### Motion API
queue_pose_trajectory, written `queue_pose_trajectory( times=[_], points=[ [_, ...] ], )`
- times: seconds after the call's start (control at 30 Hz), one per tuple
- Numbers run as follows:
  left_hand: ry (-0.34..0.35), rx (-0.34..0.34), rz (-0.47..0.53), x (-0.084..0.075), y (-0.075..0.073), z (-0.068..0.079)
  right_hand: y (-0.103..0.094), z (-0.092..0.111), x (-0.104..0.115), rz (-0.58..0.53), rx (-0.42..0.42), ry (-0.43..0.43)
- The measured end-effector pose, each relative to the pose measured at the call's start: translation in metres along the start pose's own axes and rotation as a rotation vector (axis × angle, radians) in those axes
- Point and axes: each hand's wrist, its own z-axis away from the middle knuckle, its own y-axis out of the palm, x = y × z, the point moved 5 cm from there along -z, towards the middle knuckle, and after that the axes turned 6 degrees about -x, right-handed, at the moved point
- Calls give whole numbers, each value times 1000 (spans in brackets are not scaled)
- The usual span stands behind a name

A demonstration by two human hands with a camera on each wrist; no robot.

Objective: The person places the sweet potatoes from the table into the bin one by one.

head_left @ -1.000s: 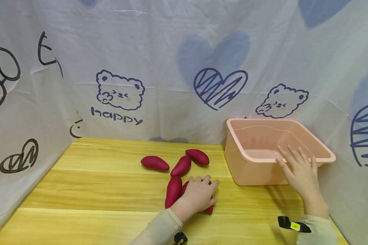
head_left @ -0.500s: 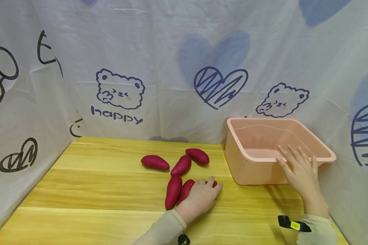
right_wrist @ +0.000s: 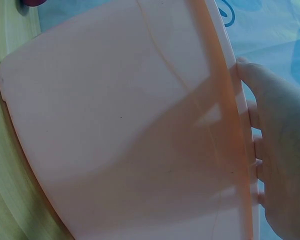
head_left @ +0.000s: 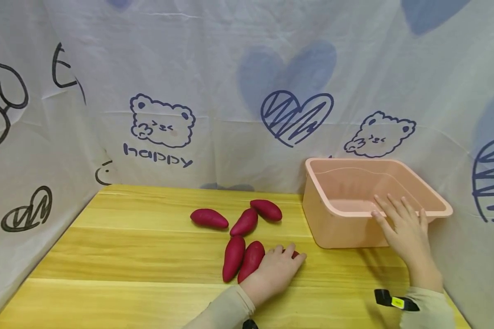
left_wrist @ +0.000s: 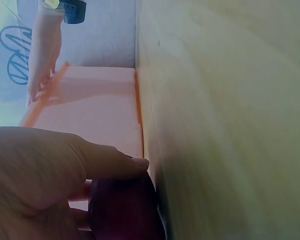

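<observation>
My left hand [head_left: 276, 272] holds a purple-red sweet potato [left_wrist: 124, 210] low at the tabletop. In the left wrist view the thumb lies along its near side and the fingers curl round the other; from the head view the hand covers most of it. Just left of this hand lie two more sweet potatoes, a nearer one [head_left: 252, 260] and a slimmer one [head_left: 233, 259]. Across at the right, my right hand [head_left: 407, 237] rests on the front rim of a pink plastic basin [head_left: 346, 232], its fingers extended over the edge.
Farther back on the wooden table [head_left: 127, 256] lie several sweet potatoes, one at the left [head_left: 209, 219], one in the middle [head_left: 244, 222] and one at the right [head_left: 266, 210]. A printed white cloth [head_left: 230, 151] hangs behind the table and along its sides.
My left hand has moved a little to the right with the sweet potato, uncovering the one beside it. The right hand and the basin stay where they were.
</observation>
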Motion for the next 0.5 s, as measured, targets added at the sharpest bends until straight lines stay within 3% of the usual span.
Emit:
queue_pose_trajectory(
  times=[0.5],
  points=[
    [59, -56, 35, 0, -10, 0, 0, 1, 0, 1, 1, 0]
  ],
)
